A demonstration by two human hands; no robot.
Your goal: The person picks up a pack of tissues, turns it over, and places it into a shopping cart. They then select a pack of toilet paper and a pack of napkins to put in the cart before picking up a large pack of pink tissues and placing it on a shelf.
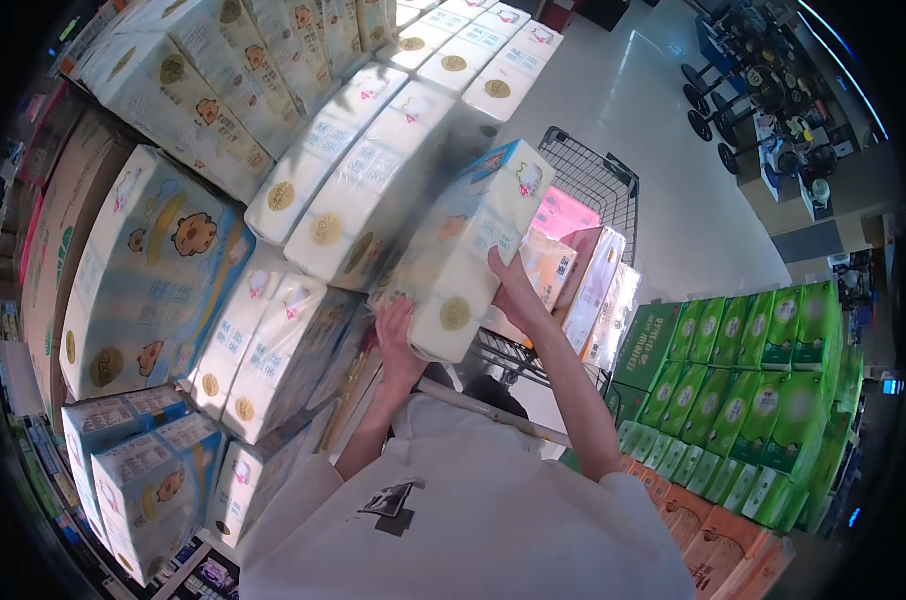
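Between my two hands is a large plastic-wrapped tissue pack (458,250), white and pale blue with a round gold mark, held tilted in front of my chest. My left hand (395,335) grips its lower left edge, fingers curled against the wrap. On the pack's right side, my right hand (513,285) presses with thumb and fingers; part of its fingers is hidden behind the pack. Similar white tissue packs (368,190) are stacked just to the left, close beside the held one.
Behind the held pack stands a wire shopping cart (613,180) with pink, orange and white packages (573,260) in it. Green tissue packs (743,375) fill a display at the right, above orange packs (713,535). More packs with cartoon bears (163,270) rise at the left.
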